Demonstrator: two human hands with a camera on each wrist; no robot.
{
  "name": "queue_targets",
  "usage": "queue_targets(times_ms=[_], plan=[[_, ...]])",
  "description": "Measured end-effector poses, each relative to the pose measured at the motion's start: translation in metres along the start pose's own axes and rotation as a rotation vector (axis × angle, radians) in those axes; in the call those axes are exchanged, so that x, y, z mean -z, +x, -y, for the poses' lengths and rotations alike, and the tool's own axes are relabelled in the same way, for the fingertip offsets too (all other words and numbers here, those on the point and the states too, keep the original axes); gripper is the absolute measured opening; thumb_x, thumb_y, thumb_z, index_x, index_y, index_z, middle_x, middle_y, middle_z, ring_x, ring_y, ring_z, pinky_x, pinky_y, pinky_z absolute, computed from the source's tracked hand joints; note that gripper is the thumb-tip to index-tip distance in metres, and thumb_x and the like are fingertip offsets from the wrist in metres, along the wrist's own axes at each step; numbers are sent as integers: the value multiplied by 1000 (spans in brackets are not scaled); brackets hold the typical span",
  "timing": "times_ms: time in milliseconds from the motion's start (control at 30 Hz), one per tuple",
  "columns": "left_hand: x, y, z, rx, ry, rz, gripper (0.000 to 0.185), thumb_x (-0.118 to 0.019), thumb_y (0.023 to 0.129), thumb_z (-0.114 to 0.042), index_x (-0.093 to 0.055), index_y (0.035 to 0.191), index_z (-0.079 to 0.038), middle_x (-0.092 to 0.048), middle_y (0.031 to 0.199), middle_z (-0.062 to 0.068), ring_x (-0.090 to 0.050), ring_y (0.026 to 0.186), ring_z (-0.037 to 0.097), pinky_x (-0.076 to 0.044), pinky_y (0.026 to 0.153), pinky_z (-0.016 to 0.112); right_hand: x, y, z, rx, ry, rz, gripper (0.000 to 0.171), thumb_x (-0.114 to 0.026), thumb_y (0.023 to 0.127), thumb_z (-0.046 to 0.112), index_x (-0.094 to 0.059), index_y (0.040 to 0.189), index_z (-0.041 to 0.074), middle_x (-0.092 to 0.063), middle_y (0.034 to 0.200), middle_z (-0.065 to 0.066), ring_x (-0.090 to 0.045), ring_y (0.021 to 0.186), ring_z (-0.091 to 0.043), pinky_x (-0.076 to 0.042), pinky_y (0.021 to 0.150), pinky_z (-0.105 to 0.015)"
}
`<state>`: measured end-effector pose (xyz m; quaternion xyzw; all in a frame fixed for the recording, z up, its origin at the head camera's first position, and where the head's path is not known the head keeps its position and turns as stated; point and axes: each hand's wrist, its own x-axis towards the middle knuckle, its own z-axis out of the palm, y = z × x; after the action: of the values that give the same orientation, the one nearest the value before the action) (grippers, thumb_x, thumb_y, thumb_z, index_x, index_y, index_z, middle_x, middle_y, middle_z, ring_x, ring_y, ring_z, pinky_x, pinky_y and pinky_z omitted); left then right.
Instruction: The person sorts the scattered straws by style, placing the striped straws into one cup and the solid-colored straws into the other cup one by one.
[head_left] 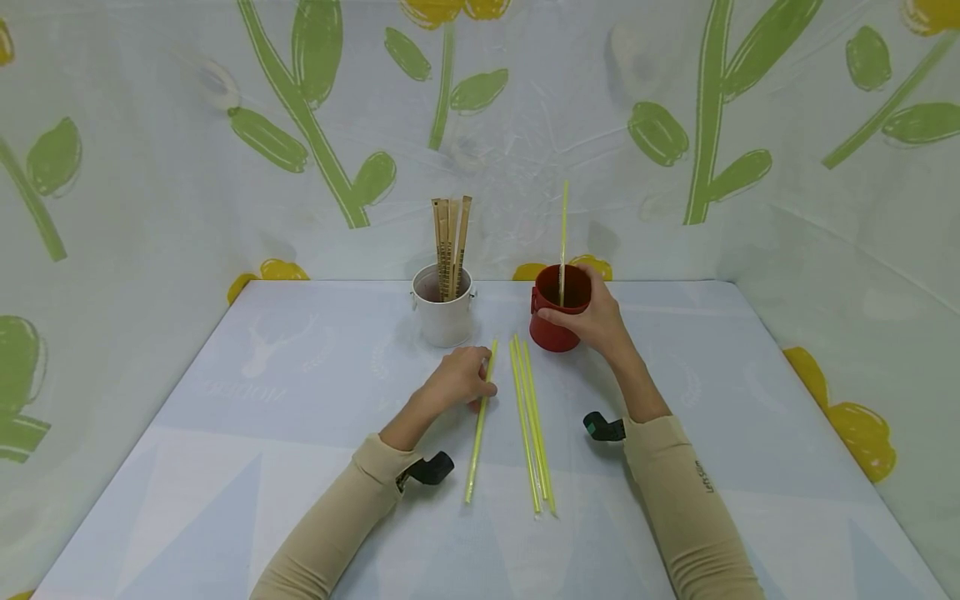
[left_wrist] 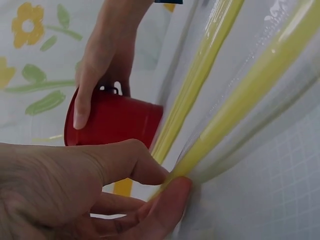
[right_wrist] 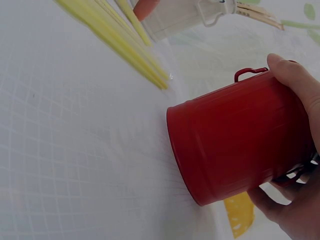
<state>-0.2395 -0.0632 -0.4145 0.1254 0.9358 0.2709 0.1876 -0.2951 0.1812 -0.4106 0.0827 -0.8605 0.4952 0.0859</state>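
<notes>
Currently left hand [head_left: 459, 379] pinches one wrapped yellow straw [head_left: 480, 421]; right hand [head_left: 592, 321] grips red cup [head_left: 557, 321]. Risk: slick wrapper slips; a nudge tips the cup.

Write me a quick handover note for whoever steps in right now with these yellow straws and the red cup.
Left hand: pinches the top end of one wrapped yellow straw that lies on the table.
Right hand: grips the red cup, which stands upright on the table.
Done: one yellow straw stands in the red cup.
Left: the pinched straw, plus a loose bunch of yellow straws lying between the hands, all outside the cup.
Nearby: a white cup with paper-wrapped sticks stands to the left of the red one, untouched.
</notes>
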Motion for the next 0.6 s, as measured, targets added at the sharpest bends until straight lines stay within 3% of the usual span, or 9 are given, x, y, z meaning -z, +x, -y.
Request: queue_targets(times_ms=[233, 600], plan=[[3, -1, 0, 6, -26, 19, 63, -74, 86, -17, -48, 141, -3, -65, 83, 5, -64, 53, 13, -45, 61, 22, 0, 0, 0, -9, -4, 4, 94, -85, 75, 39, -29, 147, 18, -45, 145, -4, -42, 134, -25, -51, 98, -52], [6, -1, 2, -10, -33, -11, 64, -74, 86, -18, -47, 142, -3, -65, 87, 6, -63, 55, 13, -46, 62, 24, 0, 0, -1, -3, 1, 3, 94, -85, 75, 39, -29, 147, 19, -45, 145, -4, -43, 134, -25, -51, 98, -52]])
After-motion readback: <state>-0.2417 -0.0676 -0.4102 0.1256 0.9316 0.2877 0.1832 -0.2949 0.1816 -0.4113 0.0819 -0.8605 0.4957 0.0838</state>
